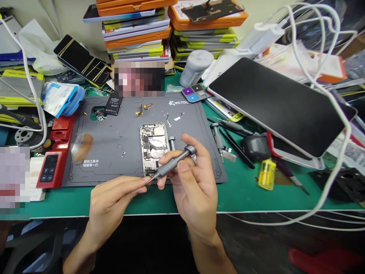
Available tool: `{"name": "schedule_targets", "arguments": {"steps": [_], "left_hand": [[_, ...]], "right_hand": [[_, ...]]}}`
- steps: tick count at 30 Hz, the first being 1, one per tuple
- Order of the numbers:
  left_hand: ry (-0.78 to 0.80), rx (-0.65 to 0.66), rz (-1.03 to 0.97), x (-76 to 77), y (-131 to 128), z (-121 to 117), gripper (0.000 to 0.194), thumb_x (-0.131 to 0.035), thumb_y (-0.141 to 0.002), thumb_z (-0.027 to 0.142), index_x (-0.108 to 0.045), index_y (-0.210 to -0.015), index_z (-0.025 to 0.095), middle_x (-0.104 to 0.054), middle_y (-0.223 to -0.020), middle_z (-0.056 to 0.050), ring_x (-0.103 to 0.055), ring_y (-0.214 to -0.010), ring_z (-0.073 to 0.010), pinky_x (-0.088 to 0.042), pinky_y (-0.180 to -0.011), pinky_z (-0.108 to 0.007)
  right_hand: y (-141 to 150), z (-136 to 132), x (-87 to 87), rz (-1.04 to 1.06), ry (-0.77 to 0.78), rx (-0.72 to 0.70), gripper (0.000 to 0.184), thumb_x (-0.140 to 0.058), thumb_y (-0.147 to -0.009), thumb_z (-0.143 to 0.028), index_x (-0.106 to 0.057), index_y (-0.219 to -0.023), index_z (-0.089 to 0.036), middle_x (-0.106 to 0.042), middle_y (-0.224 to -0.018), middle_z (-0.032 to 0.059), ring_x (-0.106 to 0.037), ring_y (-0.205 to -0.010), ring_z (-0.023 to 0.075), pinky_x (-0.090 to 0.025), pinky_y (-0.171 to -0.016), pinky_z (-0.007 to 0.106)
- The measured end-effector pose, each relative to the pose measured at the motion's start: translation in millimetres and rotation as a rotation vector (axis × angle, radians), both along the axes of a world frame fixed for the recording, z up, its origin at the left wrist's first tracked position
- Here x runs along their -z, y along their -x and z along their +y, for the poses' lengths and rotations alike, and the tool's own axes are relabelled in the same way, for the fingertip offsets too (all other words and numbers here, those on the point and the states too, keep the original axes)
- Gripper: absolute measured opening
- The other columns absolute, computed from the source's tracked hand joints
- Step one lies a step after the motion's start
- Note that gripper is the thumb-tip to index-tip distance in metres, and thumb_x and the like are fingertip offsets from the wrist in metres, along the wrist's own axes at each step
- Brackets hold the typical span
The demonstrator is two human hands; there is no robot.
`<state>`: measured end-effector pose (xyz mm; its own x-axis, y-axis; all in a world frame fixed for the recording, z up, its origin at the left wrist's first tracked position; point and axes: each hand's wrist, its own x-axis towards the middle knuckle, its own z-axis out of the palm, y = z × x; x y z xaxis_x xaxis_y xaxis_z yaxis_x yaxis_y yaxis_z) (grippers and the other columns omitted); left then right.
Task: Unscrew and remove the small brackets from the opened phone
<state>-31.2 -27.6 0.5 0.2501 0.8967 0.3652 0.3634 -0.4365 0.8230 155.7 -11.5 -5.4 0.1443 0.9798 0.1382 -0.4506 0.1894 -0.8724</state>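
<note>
A grey precision screwdriver point(172, 164) is held by my right hand point(196, 182), its shaft slanting down to the left. My left hand point(114, 201) pinches at the thin tip end of that screwdriver; any tiny part between those fingertips is too small to make out. Behind the hands lies an opened phone point(154, 146) with its inner parts bare, on a dark grey work mat point(114, 140). Another screwdriver point(171, 142) shows partly at the phone's right side, its lower part hidden by my right hand. Small metal brackets point(169, 120) lie beyond the phone.
A black phone battery point(114, 104) rests at the mat's upper left, near a red device point(48, 167). A large dark-screened tablet point(279, 102) leans at right above screwdrivers, tweezers point(236, 148) and a yellow-handled tool point(266, 174). Stacked boxes point(137, 34) line the back. White cables point(339, 152) hang at right.
</note>
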Motion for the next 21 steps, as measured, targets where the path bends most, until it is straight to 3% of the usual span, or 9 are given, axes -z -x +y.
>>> {"name": "schedule_targets", "arguments": {"steps": [21], "left_hand": [[-0.018,0.065,-0.030,0.8,2.5,-0.5,0.043,-0.075,-0.100,0.002,-0.080,-0.132,0.030,-0.087,-0.113,0.004,-0.083,-0.099,-0.0121,-0.068,-0.087,-0.022]], "right_hand": [[-2.4,-0.9,-2.7,0.097,0.080,-0.085,0.032,-0.061,-0.113,-0.033,-0.062,-0.145,-0.035,-0.079,-0.103,-0.0020,-0.070,-0.062,0.0072,-0.066,-0.065,0.022]]}}
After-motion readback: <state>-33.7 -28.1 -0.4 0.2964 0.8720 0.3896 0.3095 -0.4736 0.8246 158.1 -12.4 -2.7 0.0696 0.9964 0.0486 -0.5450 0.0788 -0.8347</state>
